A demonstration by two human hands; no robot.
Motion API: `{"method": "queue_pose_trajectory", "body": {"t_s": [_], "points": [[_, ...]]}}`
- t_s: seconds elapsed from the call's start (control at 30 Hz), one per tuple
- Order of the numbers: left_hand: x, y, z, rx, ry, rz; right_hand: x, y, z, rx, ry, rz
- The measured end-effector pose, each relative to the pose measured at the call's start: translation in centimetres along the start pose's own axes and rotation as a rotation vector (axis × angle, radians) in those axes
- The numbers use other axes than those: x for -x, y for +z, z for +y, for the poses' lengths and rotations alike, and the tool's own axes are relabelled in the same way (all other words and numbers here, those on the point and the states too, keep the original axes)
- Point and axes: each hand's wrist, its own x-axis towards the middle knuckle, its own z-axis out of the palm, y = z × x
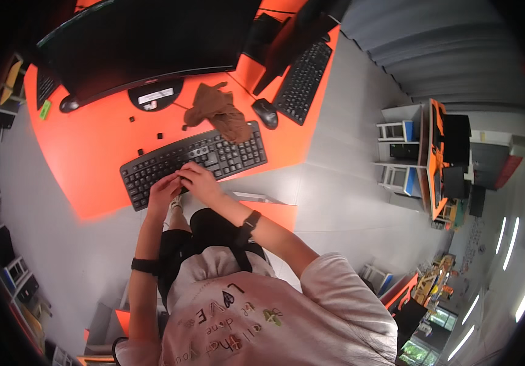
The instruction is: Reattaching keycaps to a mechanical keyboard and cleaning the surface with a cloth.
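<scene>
A black keyboard (146, 174) lies at a slant along the near edge of the orange desk. Just above its front edge my two hands meet, fingertips together. My left hand (165, 188) is closed in a pinch, and my right hand (199, 182) pinches against it from the right. Whatever sits between the fingertips is too small or hidden to make out. A crumpled brown cloth (220, 110) rests partly on the keyboard's far right part. Several small black pieces like keycaps, one of them a loose keycap (160, 136), are scattered on the desk beyond the keyboard.
Behind the keyboard stands a large black monitor (152, 46) on its base. A black mouse (265, 113) and a second keyboard (304, 79) lie to the right. Another mouse (69, 104) and a green item (45, 110) are at the left. An orange seat (271, 213) is under the right arm.
</scene>
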Motion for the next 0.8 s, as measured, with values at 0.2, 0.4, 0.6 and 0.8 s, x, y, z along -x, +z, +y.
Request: {"method": "queue_pose_trajectory", "body": {"t_s": [0.2, 0.4, 0.6, 0.8], "points": [[0.2, 1.2, 1.2, -0.084, -0.027, -0.007, -0.5, -0.5, 1.2, 0.094, -0.033, -0.042], [-0.7, 1.3, 0.1, -0.046, 0.023, -0.007, -1.8, -0.4, 2.5, 0.006, 0.079, -0.066], [-1.2, 0.1, 0.1, -0.221, 0.104, 0.032, -3.1, -1.0, 4.4, 0.103, 0.1, 0.049], [-1.3, -2.7, -1.1, -0.275, 0.047, 0.091, -3.5, -0.6, 5.2, 0.148, 0.001, 0.055]]}}
